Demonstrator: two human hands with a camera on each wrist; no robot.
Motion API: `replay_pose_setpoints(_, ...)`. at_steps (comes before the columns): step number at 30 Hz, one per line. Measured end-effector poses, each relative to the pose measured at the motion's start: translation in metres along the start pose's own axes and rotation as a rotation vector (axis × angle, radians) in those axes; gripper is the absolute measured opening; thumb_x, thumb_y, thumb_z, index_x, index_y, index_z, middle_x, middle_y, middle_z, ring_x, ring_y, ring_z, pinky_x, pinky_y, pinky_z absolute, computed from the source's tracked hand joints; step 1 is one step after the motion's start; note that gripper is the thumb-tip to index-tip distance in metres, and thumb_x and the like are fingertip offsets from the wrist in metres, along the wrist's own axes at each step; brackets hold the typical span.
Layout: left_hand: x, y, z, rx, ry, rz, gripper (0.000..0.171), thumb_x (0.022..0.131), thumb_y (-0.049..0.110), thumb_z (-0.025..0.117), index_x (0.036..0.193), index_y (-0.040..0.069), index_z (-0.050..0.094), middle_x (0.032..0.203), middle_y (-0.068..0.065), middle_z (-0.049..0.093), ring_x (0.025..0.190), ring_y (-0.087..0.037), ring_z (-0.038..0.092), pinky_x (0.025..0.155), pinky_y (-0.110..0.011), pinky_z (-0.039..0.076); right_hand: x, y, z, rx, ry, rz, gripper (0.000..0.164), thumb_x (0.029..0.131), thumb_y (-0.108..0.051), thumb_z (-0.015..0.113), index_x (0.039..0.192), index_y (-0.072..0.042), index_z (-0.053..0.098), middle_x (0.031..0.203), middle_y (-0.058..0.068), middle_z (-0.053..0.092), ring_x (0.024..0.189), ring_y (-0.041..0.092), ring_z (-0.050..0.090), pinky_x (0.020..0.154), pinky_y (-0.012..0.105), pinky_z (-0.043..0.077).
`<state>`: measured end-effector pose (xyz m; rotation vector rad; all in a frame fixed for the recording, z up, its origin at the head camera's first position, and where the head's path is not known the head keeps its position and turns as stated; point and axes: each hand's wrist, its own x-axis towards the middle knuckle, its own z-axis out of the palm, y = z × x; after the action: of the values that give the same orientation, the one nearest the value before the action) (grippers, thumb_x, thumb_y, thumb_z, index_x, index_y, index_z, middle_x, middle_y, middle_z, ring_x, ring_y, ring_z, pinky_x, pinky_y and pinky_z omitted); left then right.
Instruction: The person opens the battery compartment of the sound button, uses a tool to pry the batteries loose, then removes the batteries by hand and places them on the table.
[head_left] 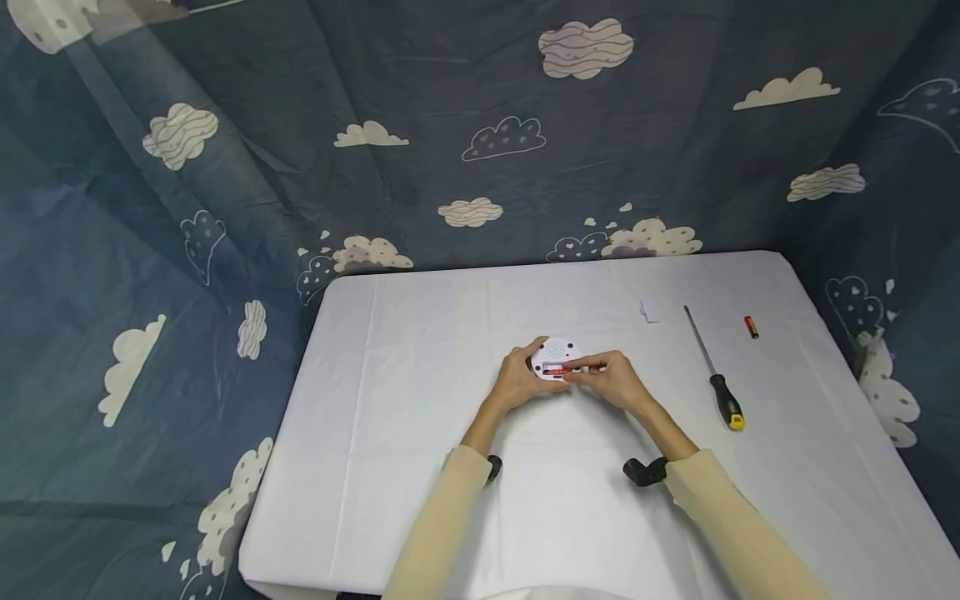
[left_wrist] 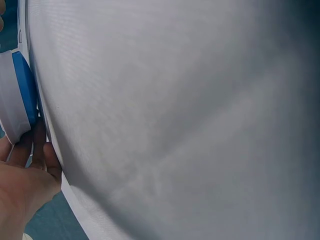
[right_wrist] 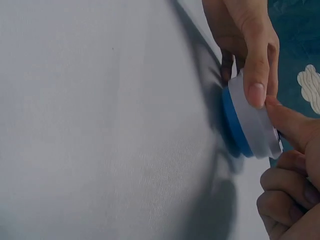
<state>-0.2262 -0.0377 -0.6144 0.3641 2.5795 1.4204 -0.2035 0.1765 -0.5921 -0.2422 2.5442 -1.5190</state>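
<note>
A round white device [head_left: 556, 348] with a blue face shows its back in the head view, with speaker holes and an uncovered battery compartment. My left hand [head_left: 517, 377] grips its rim, thumb on one side and fingers on the other. Inside the compartment lies a red battery [head_left: 553, 372]. The thumb and index finger of my right hand [head_left: 613, 379] pinch the battery's right end; the contact itself is partly hidden. In the right wrist view, the device's blue side [right_wrist: 235, 122] faces the table, and my right hand's other fingers [right_wrist: 280, 182] are curled.
A screwdriver [head_left: 722, 392] with a black and yellow handle lies right of my hands. Beyond it is a second red battery [head_left: 752, 327]. A small white cover [head_left: 649, 312] lies farther back on the white table [head_left: 420, 333]. Dark cloud-patterned cloth [head_left: 420, 183] hangs around the table.
</note>
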Motion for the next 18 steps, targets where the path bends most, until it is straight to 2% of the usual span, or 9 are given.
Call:
replay_pose_setpoints(3,0.001,0.000,0.000,-0.005,0.006,0.003,0.094,0.070,0.036,0.098,0.152,0.021,0.054,0.130,-0.010,0.066,0.107,-0.013,0.056,0.092,-0.025,0.049,0.003,-0.002,0.003,-0.028,0.019,-0.010,0.023,0.088,-0.014,0.083,0.108,-0.003,0.081,0.062,-0.001,0.048,0.054,0.005,0.036,0.049,0.018,0.028)
replay_pose_setpoints(5,0.001,0.000,0.000,-0.011,0.010,0.001,0.094,0.070,0.035,0.098,0.152,0.020,0.054,0.130,-0.010,0.066,0.107,-0.013,0.056,0.093,-0.026,0.049,0.004,-0.003,0.003,-0.021,0.020,-0.013,0.020,0.088,-0.012,0.083,0.105,-0.002,0.082,0.069,0.003,0.060,0.055,0.004,0.035,0.049,0.018,0.029)
replay_pose_setpoints(8,0.000,0.001,0.001,-0.016,0.003,-0.006,0.095,0.070,0.036,0.098,0.152,0.020,0.053,0.132,-0.010,0.065,0.107,-0.012,0.056,0.092,-0.025,0.049,0.006,-0.006,0.001,-0.013,0.025,-0.023,0.017,0.087,-0.011,0.083,0.101,-0.001,0.082,0.079,0.009,0.068,0.058,0.004,0.036,0.051,0.018,0.029)
replay_pose_setpoints(12,-0.001,0.002,0.000,-0.020,-0.003,-0.011,0.095,0.070,0.035,0.098,0.152,0.020,0.054,0.132,-0.010,0.066,0.104,-0.012,0.055,0.089,-0.023,0.048,0.005,-0.009,-0.005,-0.013,0.047,-0.026,0.018,0.086,-0.013,0.084,0.099,-0.001,0.082,0.075,0.013,0.064,0.060,0.006,0.036,0.052,0.018,0.029)
replay_pose_setpoints(15,-0.001,0.003,0.000,-0.019,0.003,-0.021,0.094,0.070,0.035,0.098,0.152,0.021,0.054,0.131,-0.010,0.066,0.103,-0.011,0.054,0.089,-0.023,0.048,0.004,-0.008,-0.011,-0.019,0.063,-0.023,0.020,0.087,-0.015,0.084,0.101,-0.002,0.082,0.084,0.016,0.070,0.057,0.005,0.033,0.051,0.018,0.028)
replay_pose_setpoints(18,-0.001,0.004,0.000,-0.011,0.006,-0.033,0.095,0.070,0.035,0.098,0.153,0.021,0.053,0.131,-0.010,0.065,0.105,-0.011,0.055,0.092,-0.025,0.049,0.003,-0.006,-0.017,-0.021,0.083,-0.016,0.021,0.087,-0.015,0.084,0.104,-0.003,0.082,0.102,0.019,0.076,0.057,0.004,0.031,0.050,0.018,0.027)
